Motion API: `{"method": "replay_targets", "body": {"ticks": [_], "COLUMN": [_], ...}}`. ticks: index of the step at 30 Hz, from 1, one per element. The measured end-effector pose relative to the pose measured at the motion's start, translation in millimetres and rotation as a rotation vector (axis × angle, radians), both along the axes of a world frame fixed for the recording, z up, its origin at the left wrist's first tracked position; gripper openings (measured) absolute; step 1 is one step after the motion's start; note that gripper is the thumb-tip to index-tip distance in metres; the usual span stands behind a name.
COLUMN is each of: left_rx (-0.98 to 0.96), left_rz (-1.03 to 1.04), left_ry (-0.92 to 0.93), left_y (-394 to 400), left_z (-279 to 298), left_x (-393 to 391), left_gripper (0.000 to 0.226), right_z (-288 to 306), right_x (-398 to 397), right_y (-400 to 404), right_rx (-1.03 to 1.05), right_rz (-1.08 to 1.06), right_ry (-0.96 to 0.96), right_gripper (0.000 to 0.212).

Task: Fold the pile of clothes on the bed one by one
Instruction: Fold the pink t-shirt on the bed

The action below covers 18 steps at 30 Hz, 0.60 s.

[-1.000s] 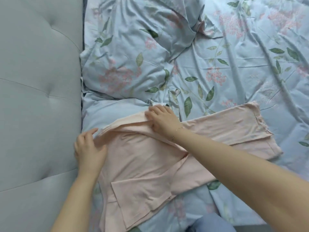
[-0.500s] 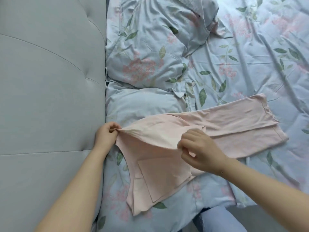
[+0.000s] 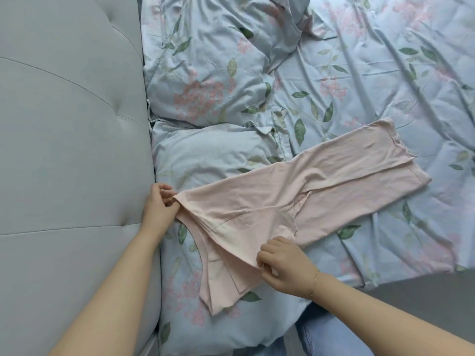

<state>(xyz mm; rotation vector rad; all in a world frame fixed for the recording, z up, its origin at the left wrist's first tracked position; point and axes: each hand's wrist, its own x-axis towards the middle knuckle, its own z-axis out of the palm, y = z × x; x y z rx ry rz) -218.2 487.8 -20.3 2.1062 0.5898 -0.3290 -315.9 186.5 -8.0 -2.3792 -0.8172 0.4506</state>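
Observation:
A pale pink garment (image 3: 321, 183) lies stretched across the floral bed sheet (image 3: 385, 73), its hemmed end at the right. My left hand (image 3: 159, 206) pinches its left corner beside the headboard. My right hand (image 3: 282, 260) pinches the near edge of a folded-over flap at the garment's lower left. The flap now lies over the layers beneath it.
A grey padded headboard (image 3: 72, 150) fills the left side. Two floral pillows (image 3: 205, 73) lie against it at the top. The bed's near edge and a grey floor (image 3: 424, 291) show at the lower right, with blue jeans (image 3: 321, 335) at the bottom.
My right hand has drawn the garment's top layer down toward me, from its far edge to its near edge. My left hand keeps pinching the left corner. The view has shifted left.

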Motion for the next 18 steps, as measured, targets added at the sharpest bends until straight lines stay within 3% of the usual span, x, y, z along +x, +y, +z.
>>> {"method": "replay_targets", "body": {"ticks": [6,10,12,14,16,18], "left_rx": [0.141,0.291,0.456,0.522,0.402,0.269], "left_rz": [-0.084,-0.081,-0.122,-0.280,-0.535,-0.782], "left_ry": [0.014,-0.009,-0.091,-0.267,-0.363,-0.352], "left_y": [2.6,-6.1,-20.0,-43.9,-77.5,-107.8], "left_z": [-3.9,-4.6,1.7,8.4,12.6,8.5], "left_x": [-3.3,-10.6,-19.7,-35.4,-61.7,-94.7], "left_gripper": [0.025,0.038,0.048,0.055,0.056,0.049], "right_z": [-1.9,-0.8,1.0,-1.6,-13.0,-26.0], "right_x": [-2.7,-2.0,-2.6,-0.7,3.6,9.4], "right_y": [-13.4,-21.9,-28.7,-39.3,-54.1,-62.6], "right_rx": [0.017,0.037,0.127,0.208,0.198,0.156], "right_rz": [0.034,0.026,-0.168,-0.518,-0.856,-1.107], "right_ry": [0.039,0.212,0.356,0.443,0.494,0.658], "right_gripper": [0.005,0.027,0.035,0.032,0.021,0.022]}}
